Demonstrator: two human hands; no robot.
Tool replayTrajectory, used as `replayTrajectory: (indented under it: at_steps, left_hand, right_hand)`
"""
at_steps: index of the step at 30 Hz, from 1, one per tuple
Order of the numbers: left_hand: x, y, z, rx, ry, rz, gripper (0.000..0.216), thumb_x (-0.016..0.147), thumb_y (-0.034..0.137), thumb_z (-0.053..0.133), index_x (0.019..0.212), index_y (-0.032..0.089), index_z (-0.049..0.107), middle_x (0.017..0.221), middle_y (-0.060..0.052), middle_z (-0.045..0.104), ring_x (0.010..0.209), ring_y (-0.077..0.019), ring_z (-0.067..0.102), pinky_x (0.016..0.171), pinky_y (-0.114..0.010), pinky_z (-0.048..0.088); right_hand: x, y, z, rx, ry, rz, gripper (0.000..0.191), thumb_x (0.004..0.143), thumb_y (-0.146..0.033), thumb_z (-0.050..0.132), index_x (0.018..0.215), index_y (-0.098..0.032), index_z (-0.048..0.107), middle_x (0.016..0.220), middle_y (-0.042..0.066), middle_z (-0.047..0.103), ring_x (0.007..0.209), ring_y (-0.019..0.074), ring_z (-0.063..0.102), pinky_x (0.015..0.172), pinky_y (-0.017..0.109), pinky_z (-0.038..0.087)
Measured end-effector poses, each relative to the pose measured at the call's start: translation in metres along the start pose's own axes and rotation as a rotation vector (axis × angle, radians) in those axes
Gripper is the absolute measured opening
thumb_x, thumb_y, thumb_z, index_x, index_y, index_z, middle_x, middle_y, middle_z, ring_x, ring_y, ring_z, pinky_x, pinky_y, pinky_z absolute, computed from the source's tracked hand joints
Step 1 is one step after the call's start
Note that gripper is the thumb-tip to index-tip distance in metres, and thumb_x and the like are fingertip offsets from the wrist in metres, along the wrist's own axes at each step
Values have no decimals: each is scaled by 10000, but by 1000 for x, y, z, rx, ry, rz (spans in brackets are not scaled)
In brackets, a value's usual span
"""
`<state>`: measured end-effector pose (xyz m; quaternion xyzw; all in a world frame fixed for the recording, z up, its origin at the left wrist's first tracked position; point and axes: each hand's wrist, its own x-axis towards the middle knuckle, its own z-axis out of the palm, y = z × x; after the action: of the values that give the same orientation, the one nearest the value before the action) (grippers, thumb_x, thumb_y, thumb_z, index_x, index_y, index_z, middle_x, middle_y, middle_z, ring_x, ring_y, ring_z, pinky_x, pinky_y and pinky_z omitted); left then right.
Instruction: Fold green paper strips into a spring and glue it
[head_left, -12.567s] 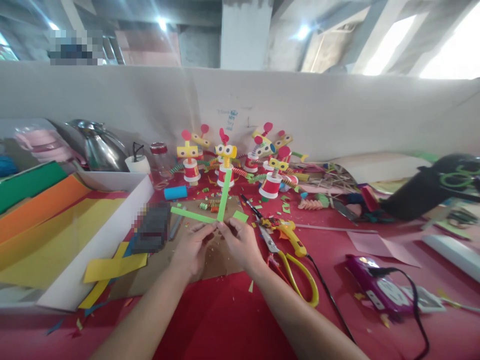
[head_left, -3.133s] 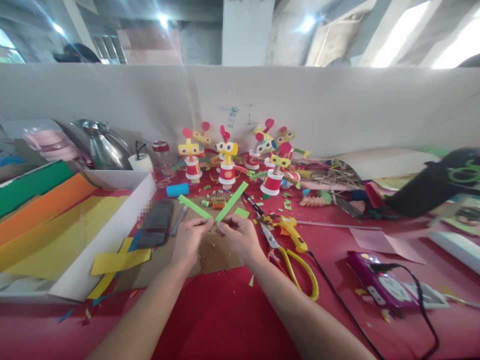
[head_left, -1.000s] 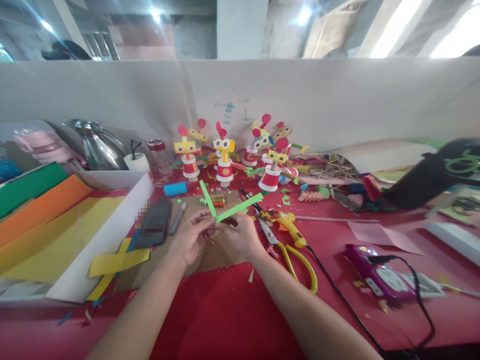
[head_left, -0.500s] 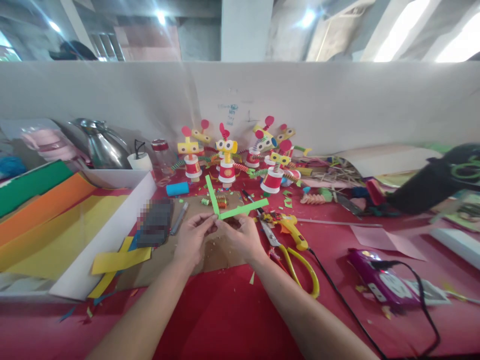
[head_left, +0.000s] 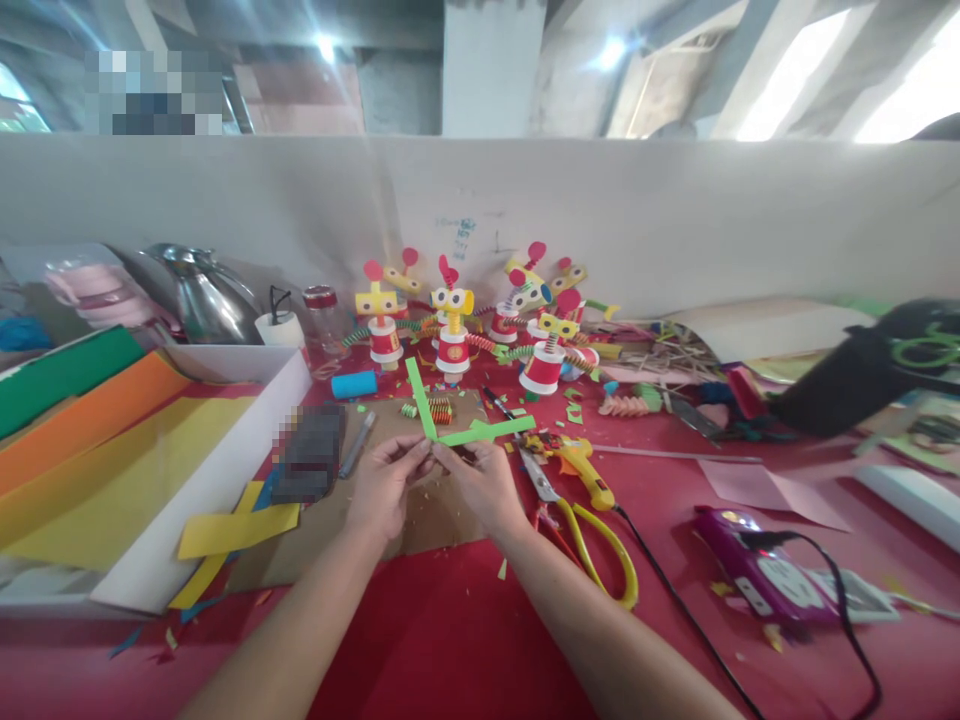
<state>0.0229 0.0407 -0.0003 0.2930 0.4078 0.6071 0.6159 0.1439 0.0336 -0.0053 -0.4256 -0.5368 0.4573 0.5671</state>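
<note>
Two green paper strips (head_left: 424, 405) cross at my fingertips, one rising up and left, the other lying out to the right. My left hand (head_left: 386, 485) pinches them at the joint from the left, and my right hand (head_left: 484, 485) pinches from the right. Both hands hover over a brown cardboard sheet (head_left: 420, 525) on the red table. Small folded paper springs (head_left: 435, 408) lie just beyond the strips.
Paper-cup figures (head_left: 454, 345) stand at the back. Yellow-handled scissors (head_left: 589, 530) and a yellow glue gun (head_left: 581, 465) lie right of my hands. A white box of coloured sheets (head_left: 247, 440) sits left, a purple power strip (head_left: 757, 570) right, a kettle (head_left: 199, 295) far left.
The strips have been folded over each other several times, swapping directions. Since half a second ago the right strip has dropped lower and flatter; my hands stay together at the joint.
</note>
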Motion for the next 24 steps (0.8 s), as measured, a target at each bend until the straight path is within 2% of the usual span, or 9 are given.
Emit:
replayTrajectory:
  at_steps: [10, 14, 20, 24]
  left_hand:
    - [-3, 5, 4, 48, 4, 26, 280, 483, 226, 860, 702, 128, 715, 674, -20, 704, 609, -96, 620, 643, -215, 494]
    - [-4, 5, 5, 39, -10, 22, 246, 525, 227, 841, 711, 139, 705, 676, -7, 698, 609, -97, 622, 654, -221, 492]
    - [-4, 3, 1, -23, -129, -30, 267, 576, 159, 796, 829, 151, 712, 819, -32, 725, 734, -126, 657, 735, -244, 499]
    - [-4, 1, 2, 31, -96, 20, 284, 539, 158, 821, 802, 153, 713, 784, -24, 722, 748, -136, 652, 759, -259, 490]
  right_hand:
    - [0, -3, 3, 262, 59, 145, 176, 698, -319, 687, 618, -162, 692, 584, 10, 650, 572, 133, 562, 604, 257, 443]
    - [0, -2, 3, 242, 68, 151, 189, 703, -321, 681, 613, -155, 691, 576, 10, 643, 563, 129, 554, 588, 252, 430]
    - [1, -1, 4, 233, 116, 130, 181, 704, -340, 669, 675, -164, 696, 600, 5, 642, 562, 127, 542, 574, 247, 437]
    - [0, -2, 5, 205, 126, 140, 195, 708, -346, 664, 641, -164, 682, 559, 0, 611, 552, 128, 536, 565, 245, 446]
